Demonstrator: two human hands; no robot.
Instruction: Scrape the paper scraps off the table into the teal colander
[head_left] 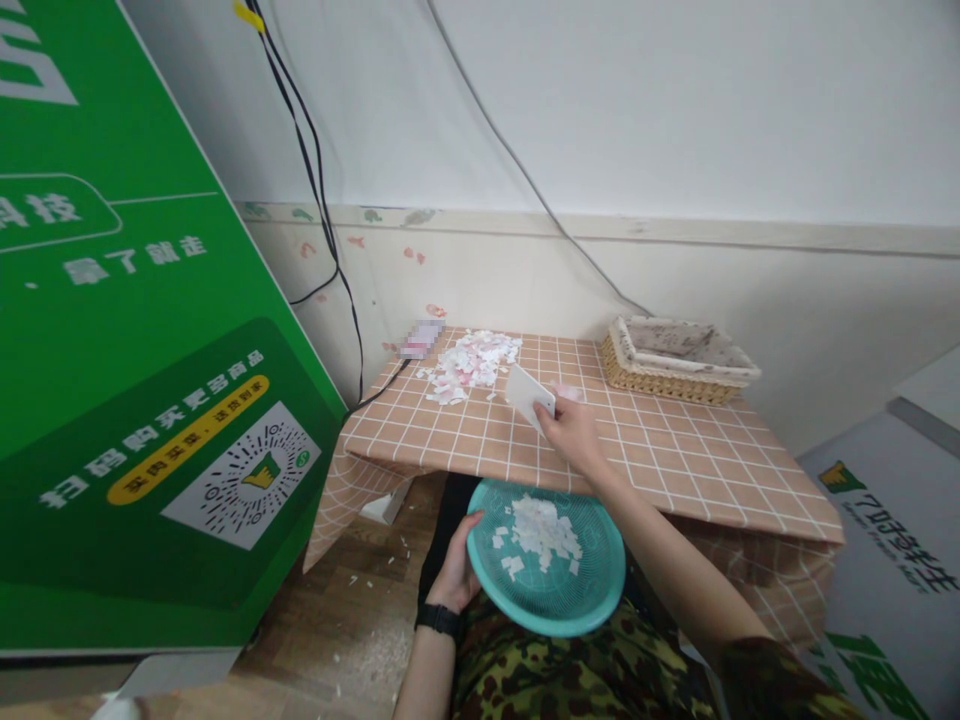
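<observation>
My left hand [456, 572] is closed on the left rim of a teal plastic colander [600, 560], which is held over my lap just below the table's front edge. White paper scraps [541, 532] lie on the bottom of the colander. In my right hand [574, 432], a flat white plastic card [528, 396] with a small hole near one corner is pinched between thumb and fingers, tilted above the tabletop. A loose heap of white and pinkish paper scraps [472, 362] is to the left of the card. Another pinkish piece [568, 392] shows just behind my right hand.
A brown checked cloth covers the table [660, 450]. At its back right stands a wicker basket [667, 380] with a fabric lining. A blurred flat item [424, 340] lies at the back left. A green panel [150, 400] rises on the left, beside hanging black cables [330, 230]. Scraps litter the floor.
</observation>
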